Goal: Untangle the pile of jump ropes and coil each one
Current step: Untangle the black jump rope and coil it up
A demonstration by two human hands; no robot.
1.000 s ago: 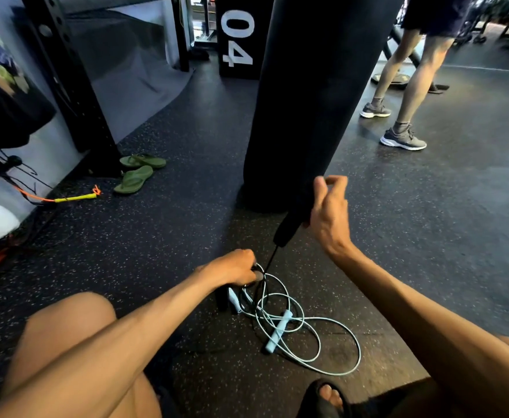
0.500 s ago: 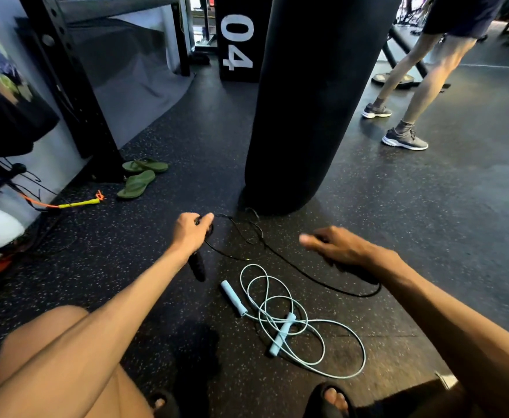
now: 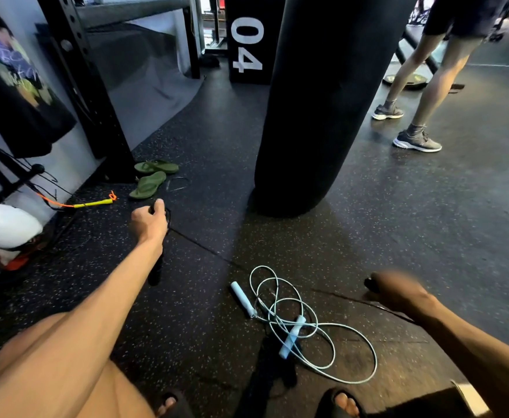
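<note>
- Floor [image 3: 428, 236]: the speckled rubber is carrying both ropes. A punching bag [image 3: 322, 101] is hanging above its middle, well apart from them.
- Blue rope [image 3: 273, 316]: it is lying loose toward the near edge of the floor, just beyond the person's feet and between the two hands. Nothing is touching it. The cord is thin and pale, sprawling in several overlapping loops, with the widest loop trailing toward the near right.
- Key relation: the tangle is sitting down and right of the left hand and down and left of the right hand. The right hand is looking nearer to the loops.
- Left hand [image 3: 149, 220]: it is reaching out toward the far left of the floor, fingers curling round the black rope [image 3: 156, 270]. That rope's handle is dangling below the wrist.
- Right hand [image 3: 398, 289]: it is blurring low on the right. Something dark is showing at its tip, but I cannot tell the grip.
- Blue handles: the far handle [image 3: 242, 298] is pointing far-left to near-right. The near handle [image 3: 292, 340] is lying steeper, under crossing cord, so it is likely needing to be freed first.
</note>
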